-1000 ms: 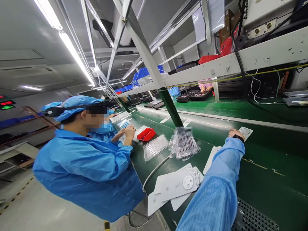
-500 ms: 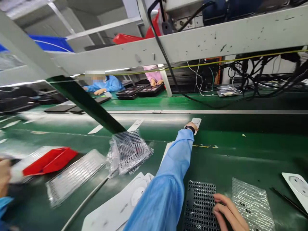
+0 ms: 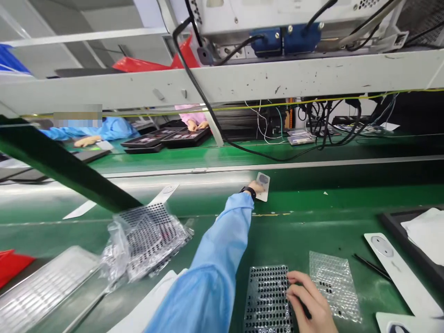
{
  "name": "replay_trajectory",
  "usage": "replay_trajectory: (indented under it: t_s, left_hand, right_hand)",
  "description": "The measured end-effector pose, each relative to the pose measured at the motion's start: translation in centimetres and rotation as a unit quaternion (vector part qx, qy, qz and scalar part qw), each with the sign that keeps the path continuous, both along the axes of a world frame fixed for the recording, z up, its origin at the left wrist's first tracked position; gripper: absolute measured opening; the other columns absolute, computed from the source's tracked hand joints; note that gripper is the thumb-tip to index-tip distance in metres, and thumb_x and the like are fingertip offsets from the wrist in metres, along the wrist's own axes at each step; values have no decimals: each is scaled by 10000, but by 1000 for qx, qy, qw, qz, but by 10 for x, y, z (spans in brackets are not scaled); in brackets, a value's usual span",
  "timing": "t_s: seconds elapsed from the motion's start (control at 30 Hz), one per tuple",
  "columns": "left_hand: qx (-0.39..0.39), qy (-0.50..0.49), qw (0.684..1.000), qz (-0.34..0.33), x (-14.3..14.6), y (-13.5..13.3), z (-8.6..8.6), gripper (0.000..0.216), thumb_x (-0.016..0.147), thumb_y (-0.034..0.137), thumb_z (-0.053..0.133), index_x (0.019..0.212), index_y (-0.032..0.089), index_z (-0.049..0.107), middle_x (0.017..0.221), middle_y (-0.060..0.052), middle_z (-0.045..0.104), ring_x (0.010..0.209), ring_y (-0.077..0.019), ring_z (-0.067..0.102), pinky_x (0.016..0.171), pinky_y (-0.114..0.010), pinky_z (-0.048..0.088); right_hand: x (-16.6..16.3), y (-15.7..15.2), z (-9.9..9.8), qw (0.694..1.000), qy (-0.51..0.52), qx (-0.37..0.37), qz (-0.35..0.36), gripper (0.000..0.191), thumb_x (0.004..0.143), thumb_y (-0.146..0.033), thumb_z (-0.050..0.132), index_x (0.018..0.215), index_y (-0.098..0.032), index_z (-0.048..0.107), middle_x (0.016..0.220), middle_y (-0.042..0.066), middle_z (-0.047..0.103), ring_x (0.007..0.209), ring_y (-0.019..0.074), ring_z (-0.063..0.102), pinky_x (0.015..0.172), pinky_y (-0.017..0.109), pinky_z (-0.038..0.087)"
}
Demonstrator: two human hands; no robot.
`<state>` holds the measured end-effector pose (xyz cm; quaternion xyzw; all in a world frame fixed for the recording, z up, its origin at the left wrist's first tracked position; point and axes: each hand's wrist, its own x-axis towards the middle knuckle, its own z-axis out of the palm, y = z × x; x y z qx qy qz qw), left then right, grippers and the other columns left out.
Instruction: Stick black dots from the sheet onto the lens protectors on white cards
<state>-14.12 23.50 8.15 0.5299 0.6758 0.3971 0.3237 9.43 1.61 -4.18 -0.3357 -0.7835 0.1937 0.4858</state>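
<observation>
My left hand (image 3: 257, 187), with a black wristband and a blue sleeve, reaches far forward over the green surface. It grips a white panel (image 3: 263, 190) with a grey round mark; its fingertips are hard to make out. My right hand (image 3: 310, 300) is low in the view with fingers apart and slightly bent. Their tips touch the right edge of a clear sheet (image 3: 268, 296) covered with rows of small black dots. To the right of that hand lies a clear sheet (image 3: 335, 286) with only a few black pieces on it.
White panels (image 3: 398, 273) and a thin black tool (image 3: 373, 267) lie at the right, beside a black tray (image 3: 398, 222). Left are bagged dotted sheets (image 3: 149, 236) and a clear tray (image 3: 52, 282). A green post (image 3: 65, 162) slants across. Two people sit beyond the beam (image 3: 243, 85).
The view has swung to the right, bringing the black tray in. My left hand stays at the white panel and my right hand at the dotted sheet's edge.
</observation>
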Motion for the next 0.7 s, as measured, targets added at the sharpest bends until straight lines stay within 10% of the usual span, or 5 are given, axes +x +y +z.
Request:
replay_trajectory:
  t_s: [0.4, 0.7]
  left_hand:
    - [-149, -313, 936, -51, 83, -268, -51, 507, 755, 377, 734, 1155, 230, 459, 794, -4, 695, 598, -147, 623, 533, -237, 502]
    - [-77, -294, 953, -9, 103, -286, -67, 517, 775, 274, 661, 1251, 263, 458, 1139, -47, 628, 981, -209, 630, 857, -299, 507]
  right_hand:
    - [16, 11, 68, 996, 38, -59, -50, 137, 888, -108, 567, 843, -198, 660, 1115, 90, 664, 1039, 216, 627, 895, 389, 537]
    - [7, 0, 63, 998, -3, -66, 8, 160, 888, -86, 553, 867, -194, 669, 1144, 99, 651, 1072, 224, 610, 901, 414, 536]
